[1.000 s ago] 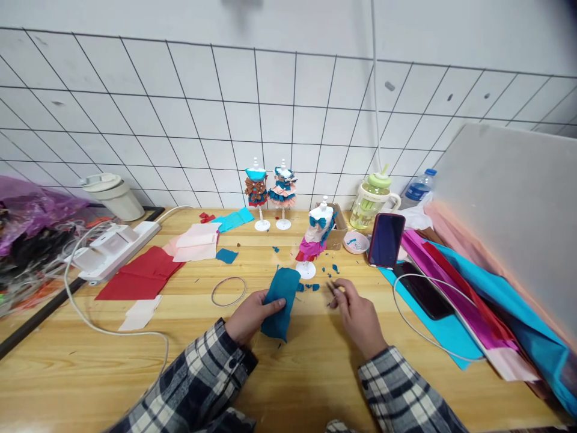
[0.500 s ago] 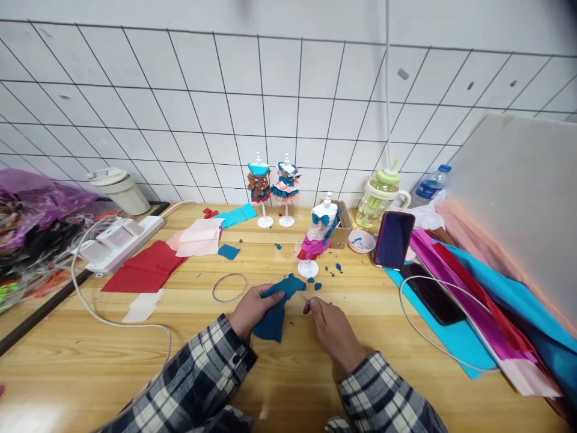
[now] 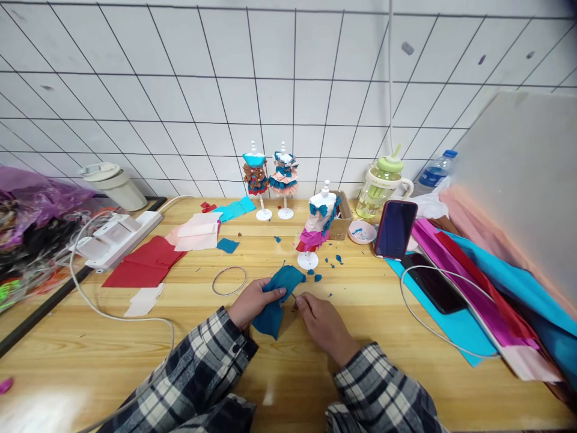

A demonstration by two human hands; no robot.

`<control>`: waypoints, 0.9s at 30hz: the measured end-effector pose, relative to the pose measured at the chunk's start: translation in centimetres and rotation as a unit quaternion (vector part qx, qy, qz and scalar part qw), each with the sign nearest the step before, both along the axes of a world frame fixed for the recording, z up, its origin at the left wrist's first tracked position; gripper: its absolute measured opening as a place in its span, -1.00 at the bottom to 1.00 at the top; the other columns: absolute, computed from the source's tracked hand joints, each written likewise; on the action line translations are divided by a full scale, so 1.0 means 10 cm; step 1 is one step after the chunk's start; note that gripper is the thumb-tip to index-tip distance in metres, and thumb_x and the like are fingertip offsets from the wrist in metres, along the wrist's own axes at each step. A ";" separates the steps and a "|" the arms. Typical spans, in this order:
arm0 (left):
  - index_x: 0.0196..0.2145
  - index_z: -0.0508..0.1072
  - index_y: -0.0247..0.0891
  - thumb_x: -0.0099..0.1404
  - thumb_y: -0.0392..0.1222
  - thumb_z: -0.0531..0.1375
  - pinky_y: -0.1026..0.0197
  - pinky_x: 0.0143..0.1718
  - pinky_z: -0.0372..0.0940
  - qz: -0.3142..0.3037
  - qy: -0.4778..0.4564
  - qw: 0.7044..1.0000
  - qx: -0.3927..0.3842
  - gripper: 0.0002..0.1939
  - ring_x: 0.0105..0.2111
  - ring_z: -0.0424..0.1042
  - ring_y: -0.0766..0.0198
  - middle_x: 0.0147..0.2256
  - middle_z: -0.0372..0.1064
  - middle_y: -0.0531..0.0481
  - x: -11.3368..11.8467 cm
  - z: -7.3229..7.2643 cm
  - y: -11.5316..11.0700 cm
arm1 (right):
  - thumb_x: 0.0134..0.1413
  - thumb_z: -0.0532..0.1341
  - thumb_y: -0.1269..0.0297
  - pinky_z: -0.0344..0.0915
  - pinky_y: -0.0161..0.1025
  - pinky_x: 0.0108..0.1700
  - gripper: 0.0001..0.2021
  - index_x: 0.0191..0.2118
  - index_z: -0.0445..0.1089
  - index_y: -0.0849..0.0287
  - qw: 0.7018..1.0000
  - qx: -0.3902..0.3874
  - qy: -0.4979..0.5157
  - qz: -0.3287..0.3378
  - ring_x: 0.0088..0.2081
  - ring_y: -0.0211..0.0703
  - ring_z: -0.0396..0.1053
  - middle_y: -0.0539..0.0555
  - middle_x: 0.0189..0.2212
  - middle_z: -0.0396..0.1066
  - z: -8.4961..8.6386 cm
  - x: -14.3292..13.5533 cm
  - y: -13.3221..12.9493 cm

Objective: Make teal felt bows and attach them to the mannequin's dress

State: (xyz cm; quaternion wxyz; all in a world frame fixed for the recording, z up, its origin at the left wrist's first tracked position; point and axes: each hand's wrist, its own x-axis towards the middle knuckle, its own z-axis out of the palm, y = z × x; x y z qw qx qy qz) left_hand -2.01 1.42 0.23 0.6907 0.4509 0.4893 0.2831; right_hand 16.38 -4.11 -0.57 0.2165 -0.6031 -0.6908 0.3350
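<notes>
My left hand pinches a dark teal sheet of crepe paper between thumb and fingers, and the lower part of the sheet hangs below the thumb. Close on its right, my right hand is closed on a thin pointed metal tool; its tip is at the sheet's right edge and most of it is hidden by the fingers. Just beyond stands a small white dress form in a pale pink, magenta and red paper dress with a teal bow. Small teal scraps lie near its base.
Two more dressed forms stand near the wall. Left are a metal ring, red paper and a power strip. Right are a small dish, an upright phone, a flat phone, a green-lidded bottle and coloured paper sheets.
My right hand has moved left, bringing the tool's tip up to the teal paper. The sheet has turned and folded somewhat in my left hand. The camera view has tilted down slightly.
</notes>
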 end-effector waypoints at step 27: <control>-0.39 0.46 -0.35 -0.03 0.02 0.37 0.33 -0.49 0.15 -0.027 0.011 1.000 -0.006 -0.62 -0.56 0.28 0.38 -0.54 0.37 0.08 0.00 -0.01 0.00 | 0.29 -0.10 0.08 0.12 -0.30 -0.32 -0.66 -0.29 0.31 0.12 0.999 0.004 0.038 0.000 -0.33 -0.17 0.36 0.03 -0.41 0.44 0.04 -0.04 -0.02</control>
